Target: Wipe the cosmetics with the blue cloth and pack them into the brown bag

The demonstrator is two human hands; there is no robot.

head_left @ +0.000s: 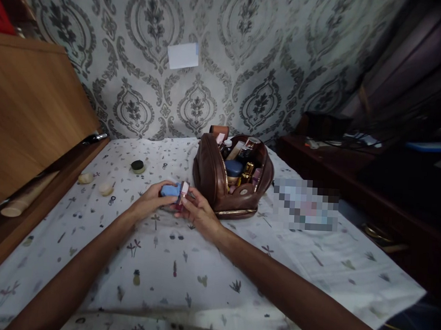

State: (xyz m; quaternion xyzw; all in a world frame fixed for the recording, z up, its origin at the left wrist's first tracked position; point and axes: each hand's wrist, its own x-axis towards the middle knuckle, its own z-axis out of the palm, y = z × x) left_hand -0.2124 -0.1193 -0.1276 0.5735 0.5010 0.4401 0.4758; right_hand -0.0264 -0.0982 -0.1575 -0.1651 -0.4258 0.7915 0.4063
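Just in front of a brown leather bag (pixel 208 184), my two hands are close together above the patterned cloth. My left hand (pixel 146 199) is closed around a folded blue cloth (pixel 171 190); its exact kind is hard to make out. Pinched in my right hand (pixel 203 214) is a small pinkish bottle (pixel 185 188) with a pale top, right against the blue cloth. The bag stands unzipped, and inside it are a blue-lidded jar (pixel 233 168), a gold bottle (pixel 247 172) and several other cosmetics. My fingers hide the bottle's lower part.
A dark-lidded round jar (pixel 137 166) and two small pale pots, one being a cream pot (pixel 106 188), lie to the left. A wooden cabinet (pixel 30 120) borders that side. A blurred flat item (pixel 307 204) lies right of the bag, beside a dark shelf (pixel 316 165).
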